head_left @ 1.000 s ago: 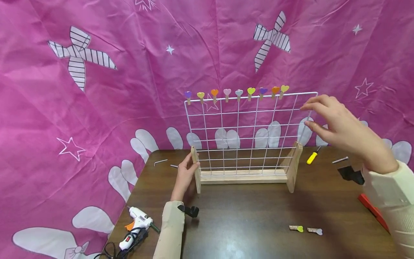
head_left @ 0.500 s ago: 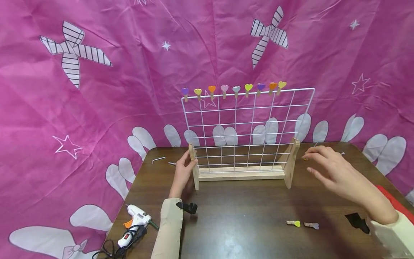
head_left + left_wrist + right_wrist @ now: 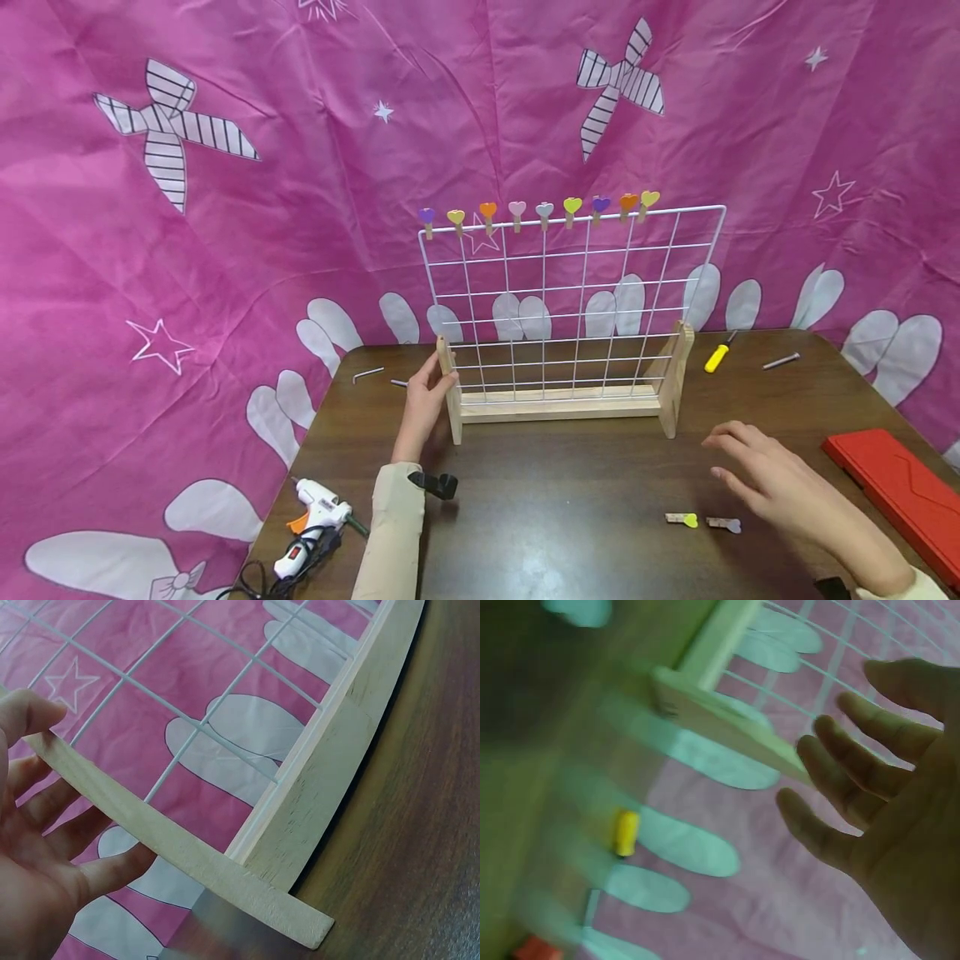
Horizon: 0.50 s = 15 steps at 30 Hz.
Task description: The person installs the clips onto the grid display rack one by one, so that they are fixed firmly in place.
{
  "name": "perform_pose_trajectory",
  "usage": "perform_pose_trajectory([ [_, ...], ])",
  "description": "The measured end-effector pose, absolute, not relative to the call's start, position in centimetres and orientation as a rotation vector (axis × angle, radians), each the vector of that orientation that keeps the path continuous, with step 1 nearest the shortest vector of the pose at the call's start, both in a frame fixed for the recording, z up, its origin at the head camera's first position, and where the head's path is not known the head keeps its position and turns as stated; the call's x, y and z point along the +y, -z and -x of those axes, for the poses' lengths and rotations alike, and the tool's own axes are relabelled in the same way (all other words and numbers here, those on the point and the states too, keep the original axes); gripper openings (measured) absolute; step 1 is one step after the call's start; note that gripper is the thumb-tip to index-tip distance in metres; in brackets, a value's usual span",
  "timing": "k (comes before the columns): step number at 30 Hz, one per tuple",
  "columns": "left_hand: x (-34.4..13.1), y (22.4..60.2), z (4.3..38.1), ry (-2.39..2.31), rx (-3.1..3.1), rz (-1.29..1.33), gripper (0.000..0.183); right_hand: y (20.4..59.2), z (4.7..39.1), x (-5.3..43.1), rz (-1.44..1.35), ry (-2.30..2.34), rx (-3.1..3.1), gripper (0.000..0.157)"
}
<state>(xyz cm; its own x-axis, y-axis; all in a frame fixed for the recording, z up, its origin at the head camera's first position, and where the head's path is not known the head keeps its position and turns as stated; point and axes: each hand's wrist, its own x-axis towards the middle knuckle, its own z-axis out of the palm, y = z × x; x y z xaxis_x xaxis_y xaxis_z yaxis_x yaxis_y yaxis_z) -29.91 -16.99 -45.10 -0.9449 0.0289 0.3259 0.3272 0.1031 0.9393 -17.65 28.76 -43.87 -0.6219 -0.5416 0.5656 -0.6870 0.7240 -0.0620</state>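
Observation:
A white wire grid point(image 3: 566, 283) stands upright in a wooden stand point(image 3: 562, 408) on the table. Several small clothespins with colored hearts point(image 3: 517, 210) line its top wire, leaving the right end bare. My left hand point(image 3: 424, 407) holds the stand's left side piece point(image 3: 180, 832), thumb on one face and fingers behind it. Over the table at the right, my right hand point(image 3: 780, 483) hovers with loosely bent fingers and nothing in them. Left of that hand lie two loose clothespins, one with a yellow-green heart point(image 3: 682, 520) and one with a pale heart point(image 3: 723, 524).
A white glue gun point(image 3: 318, 508) with its cord lies at the table's left edge. Behind the stand are an L-shaped hex key point(image 3: 367, 373), a yellow-handled screwdriver point(image 3: 717, 357) and a metal bolt point(image 3: 782, 361). A red case point(image 3: 896, 492) lies far right. A pink curtain point(image 3: 300, 208) hangs behind.
My right hand has come down from beside the grid's upper right corner, toward the two loose clothespins. My left hand has kept its hold on the stand.

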Motion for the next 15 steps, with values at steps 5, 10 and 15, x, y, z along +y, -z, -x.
perform_pose_trajectory([
  [5,-17.1,45.7,30.2,1.939,-2.146,0.349,0.054,46.9,16.8,29.5,-0.924,-0.326,-2.5,0.035],
  [10,-17.4,47.5,31.4,1.97,-2.094,0.35,0.054,48.7,16.0,30.4,-0.904,-0.349,-2.701,0.026],
  [15,-17.3,47.8,31.6,1.958,-2.075,0.359,0.054,49.8,15.4,31.2,-0.84,-0.336,-2.832,0.029],
])
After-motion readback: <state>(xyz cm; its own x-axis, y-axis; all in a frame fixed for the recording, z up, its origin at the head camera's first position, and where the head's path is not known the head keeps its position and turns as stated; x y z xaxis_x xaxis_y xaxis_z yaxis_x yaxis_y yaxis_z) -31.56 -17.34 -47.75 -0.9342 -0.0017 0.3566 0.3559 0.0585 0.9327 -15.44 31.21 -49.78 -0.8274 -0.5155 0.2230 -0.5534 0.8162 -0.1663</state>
